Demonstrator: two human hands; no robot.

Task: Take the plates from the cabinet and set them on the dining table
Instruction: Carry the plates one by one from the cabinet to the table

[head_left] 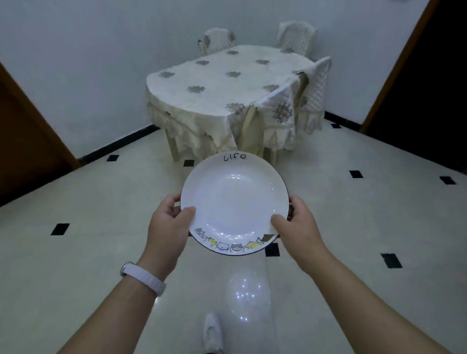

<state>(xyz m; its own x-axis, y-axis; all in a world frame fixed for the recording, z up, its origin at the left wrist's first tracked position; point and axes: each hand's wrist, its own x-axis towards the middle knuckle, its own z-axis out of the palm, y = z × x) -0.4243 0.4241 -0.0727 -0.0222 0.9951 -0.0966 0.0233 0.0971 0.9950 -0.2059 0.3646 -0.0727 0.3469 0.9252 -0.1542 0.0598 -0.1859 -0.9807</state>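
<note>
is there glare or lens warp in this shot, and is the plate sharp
Head view: dim, bluish light; a bright ceiling-light reflection glares off the floor below the plate; wide-angle distortion bends the walls and door frames outward; the plate, held by left hand and right hand, is sharp; the dining table looks softer.

The plate (234, 203) I carry is white, dark-rimmed, with "Life" lettering and cartoon cats; the counter (223, 80) wears cream cloth with grey-brown floral motifs.
</note>
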